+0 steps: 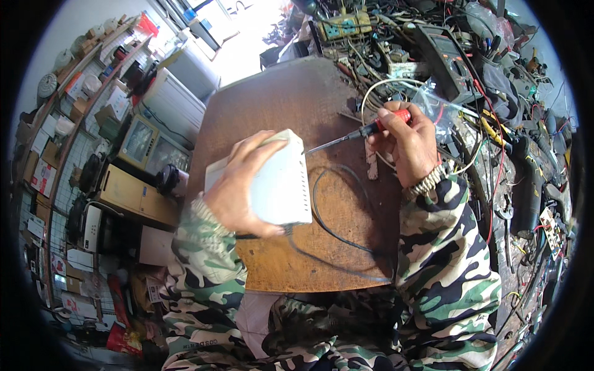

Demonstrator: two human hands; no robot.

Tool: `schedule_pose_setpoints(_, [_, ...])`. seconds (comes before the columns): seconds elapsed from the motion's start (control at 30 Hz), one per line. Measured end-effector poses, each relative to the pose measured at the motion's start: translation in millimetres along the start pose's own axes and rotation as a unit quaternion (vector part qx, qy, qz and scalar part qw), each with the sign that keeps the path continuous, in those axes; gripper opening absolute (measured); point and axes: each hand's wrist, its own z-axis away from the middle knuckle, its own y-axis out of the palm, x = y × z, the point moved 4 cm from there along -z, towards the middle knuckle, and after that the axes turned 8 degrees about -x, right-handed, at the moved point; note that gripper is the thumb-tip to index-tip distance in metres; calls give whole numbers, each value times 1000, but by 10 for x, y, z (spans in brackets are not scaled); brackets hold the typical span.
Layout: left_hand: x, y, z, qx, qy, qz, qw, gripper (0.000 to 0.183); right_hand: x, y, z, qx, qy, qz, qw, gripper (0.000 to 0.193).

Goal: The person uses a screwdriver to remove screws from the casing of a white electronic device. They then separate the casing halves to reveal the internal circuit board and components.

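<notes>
My left hand (244,185) is spread over a white box-shaped device (278,185), gripping it with the fingers on its far edge and the thumb on its near edge. Small vent slots run along the device's right side. In my right hand (405,139) is a screwdriver (365,131) with a red and black handle. Its tip points left and meets, or nearly meets, the device's upper right side; whether it touches I cannot tell. A black cable (325,235) loops over the brown wooden table (266,93), from beneath the device toward the right.
Tangled wires, tools and a multimeter (444,52) crowd the bench on the right. A yellow socket box (345,26) sits at its far end. Shelves (80,123) packed with boxes line the left wall, with a white cabinet (176,99) and a microwave-like appliance (145,142) beside them.
</notes>
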Motion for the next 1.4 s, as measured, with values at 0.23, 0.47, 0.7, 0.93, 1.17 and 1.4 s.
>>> schedule_pose_setpoints(0.23, [-56, -207, 191, -122, 97, 45, 987, 139, 352, 93, 306, 30, -149, -39, 988, 30])
schedule_pose_setpoints(0.47, [-178, -172, 242, -99, 116, 35, 988, 138, 389, 181, 459, 44, -141, -35, 988, 29])
schedule_pose_setpoints(0.7, [-166, -159, 220, -94, 108, 34, 989, 138, 366, 165, 460, 55, -160, -7, 986, 27])
schedule_pose_setpoints(0.93, [-157, -148, 225, -89, 100, 35, 990, 137, 345, 178, 456, 45, -150, -30, 987, 28])
schedule_pose_setpoints(1.17, [-133, -140, 233, -91, 99, 29, 990, 137, 347, 179, 449, 48, -145, -31, 988, 26])
schedule_pose_setpoints(1.4, [-182, -161, 233, -93, 89, 21, 991, 134, 357, 201, 476, 42, -157, -15, 987, 22])
